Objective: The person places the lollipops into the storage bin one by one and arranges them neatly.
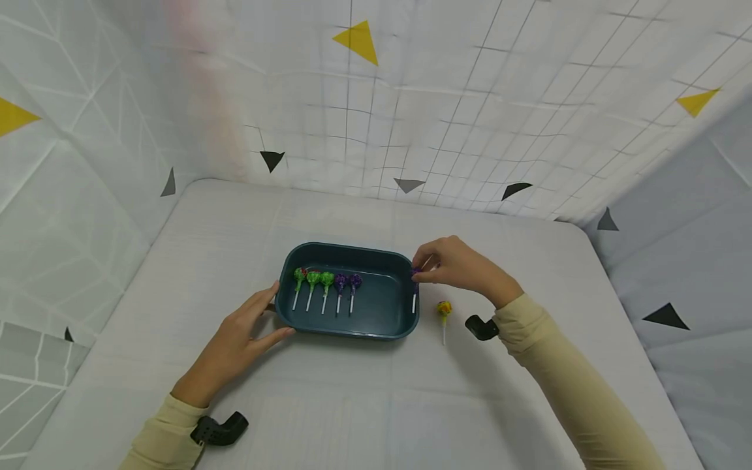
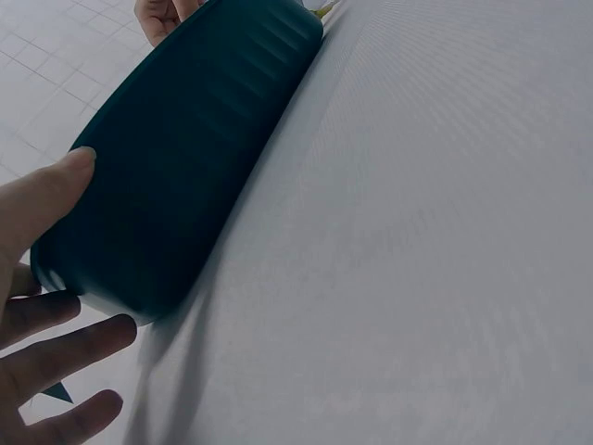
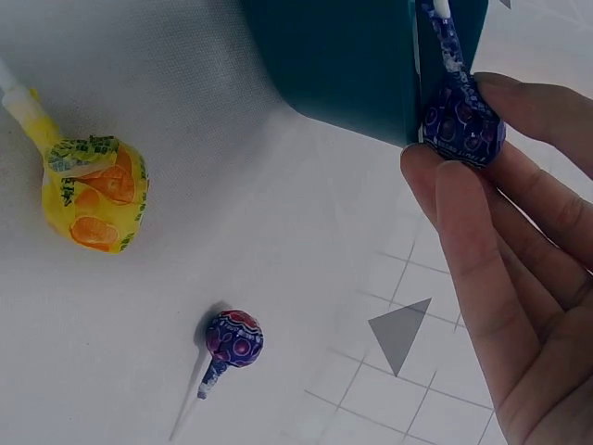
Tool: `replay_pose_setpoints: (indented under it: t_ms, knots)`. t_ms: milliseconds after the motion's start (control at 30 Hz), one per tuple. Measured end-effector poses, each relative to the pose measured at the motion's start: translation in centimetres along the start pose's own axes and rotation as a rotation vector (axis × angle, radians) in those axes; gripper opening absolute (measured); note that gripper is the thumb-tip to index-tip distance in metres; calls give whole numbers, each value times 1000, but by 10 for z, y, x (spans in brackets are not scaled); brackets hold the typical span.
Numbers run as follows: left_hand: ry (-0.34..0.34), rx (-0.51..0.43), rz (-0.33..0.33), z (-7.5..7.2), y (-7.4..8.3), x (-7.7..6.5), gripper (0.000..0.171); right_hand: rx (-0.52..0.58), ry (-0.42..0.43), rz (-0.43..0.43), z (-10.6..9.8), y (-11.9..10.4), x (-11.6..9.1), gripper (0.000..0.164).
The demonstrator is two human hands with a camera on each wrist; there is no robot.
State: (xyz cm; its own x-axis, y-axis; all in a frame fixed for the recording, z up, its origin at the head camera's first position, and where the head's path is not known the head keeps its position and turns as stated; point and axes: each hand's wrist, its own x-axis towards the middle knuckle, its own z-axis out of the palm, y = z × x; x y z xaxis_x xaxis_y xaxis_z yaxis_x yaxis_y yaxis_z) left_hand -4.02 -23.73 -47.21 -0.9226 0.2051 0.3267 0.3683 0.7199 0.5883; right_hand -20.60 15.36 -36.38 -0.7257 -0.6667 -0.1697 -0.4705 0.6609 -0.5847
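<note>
A dark teal tray (image 1: 382,326) stands on the table, with three green lollipops (image 1: 313,279) and two purple ones in a row at its left. My left hand (image 1: 237,336) touches the tray's left end, thumb on the near side wall and the other fingers spread, fairly straight, in the left wrist view. At the right end my right hand (image 1: 455,264) pinches a purple lollipop (image 3: 463,125) by its wrapped head, stick pointing toward me, right at the rim. Beyond the tray, another purple lollipop (image 3: 234,339) lies on the table, mostly behind the right hand in the head view.
A yellow lollipop (image 1: 444,309) lies on the white-covered table (image 1: 352,398), just right of the tray. Behind the table hangs a pale sheet (image 1: 446,98) with grid lines and triangles. Each wrist wears a black camera mount (image 1: 220,431).
</note>
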Motion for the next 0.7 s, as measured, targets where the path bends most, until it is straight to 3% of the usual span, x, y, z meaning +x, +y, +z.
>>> replay_pose_setpoints:
  t_ms: [700]
  knots:
    - [8,15,1,1,-1,0,97,2,-80,7,5,-17,15,11]
